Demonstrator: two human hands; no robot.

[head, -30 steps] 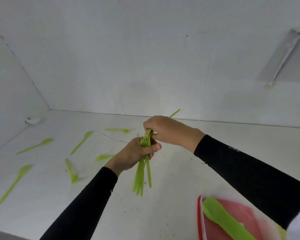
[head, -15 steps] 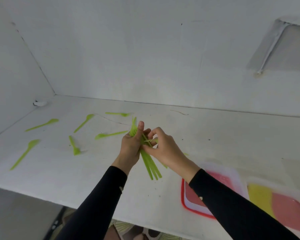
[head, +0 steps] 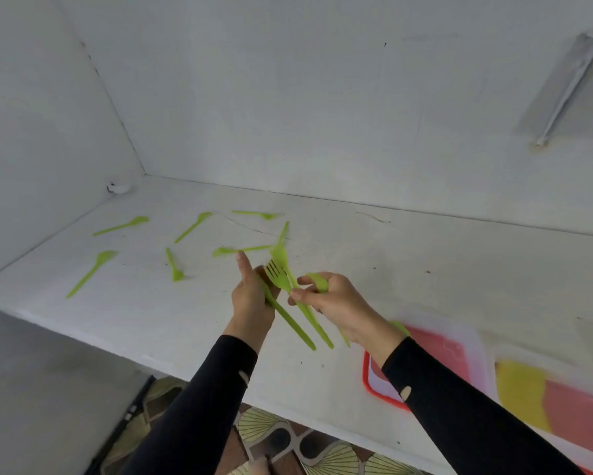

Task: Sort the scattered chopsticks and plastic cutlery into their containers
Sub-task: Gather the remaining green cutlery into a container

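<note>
My left hand (head: 252, 298) holds a green plastic piece (head: 289, 322) whose handle slants down to the right, above the white table (head: 356, 269). My right hand (head: 336, 305) pinches several green forks (head: 281, 274) by their necks, tines up to the left, handles pointing down right. A curved green piece lies over the right hand's fingers. Several green spoons and forks lie scattered on the table's left part, such as a spoon (head: 93, 273), another spoon (head: 122, 225) and a fork (head: 174, 265).
A red-rimmed container (head: 370, 382) sits at the table's front right, beside a second container (head: 514, 389) with yellow and pink inside. White walls close the back and left. The table's front edge runs below my forearms; patterned floor shows beneath.
The bundle held together in both hands has been split. My right hand has drawn the forks away to the right, while the left keeps one piece. The view has shifted.
</note>
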